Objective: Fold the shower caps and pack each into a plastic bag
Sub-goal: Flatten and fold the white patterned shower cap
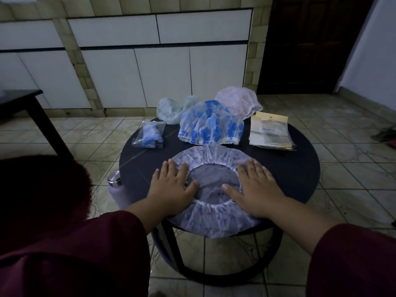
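A pale lilac shower cap [211, 155] lies spread out, opening upward, at the near edge of the round dark table [300, 168]. My left hand [171, 187] presses flat on its left rim and my right hand [257, 187] presses flat on its right rim, fingers straight. Behind it sits a blue-flowered cap [211, 125], then a green-patterned cap [173, 111] and a pink cap [239, 101]. A folded blue cap packed in a clear bag [150, 135] lies at the left. A stack of plastic bags [271, 131] with yellow headers lies at the right.
A metal-capped bottle [115, 185] stands on the floor by the table's left edge. A dark side table [25, 108] is at the far left. White cabinets [150, 71] line the back wall, with a dark door [310, 43] at the right. The floor is tiled.
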